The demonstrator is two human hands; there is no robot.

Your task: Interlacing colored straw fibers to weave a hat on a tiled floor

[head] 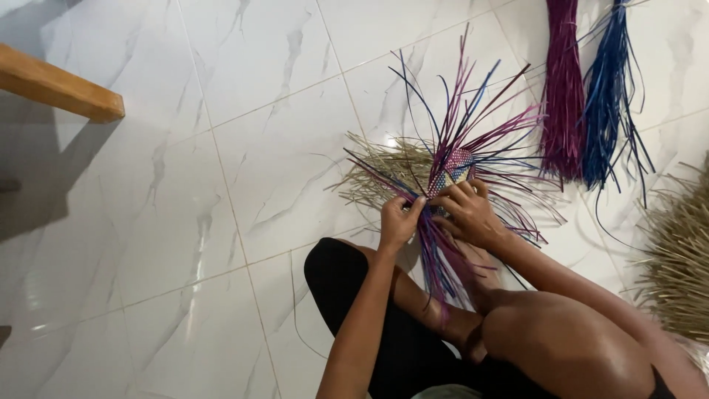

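Note:
A small woven patch [452, 168] of purple, blue and tan strips lies on the white tiled floor [221, 185], with loose strips fanning out from it in all directions. My left hand [399, 219] pinches purple strips at the patch's near left edge. Pressed on the near right edge of the weave, my right hand [468, 213] grips strips with its fingers. Tan straw strips [384, 171] spread out to the left under the weave. My bent legs [473, 325] sit just below the work.
A bundle of purple strips [563, 96] and a bundle of blue strips [605, 103] lie at the upper right. A heap of tan straw [678, 258] sits at the right edge. A wooden beam end [59, 87] juts in at the upper left.

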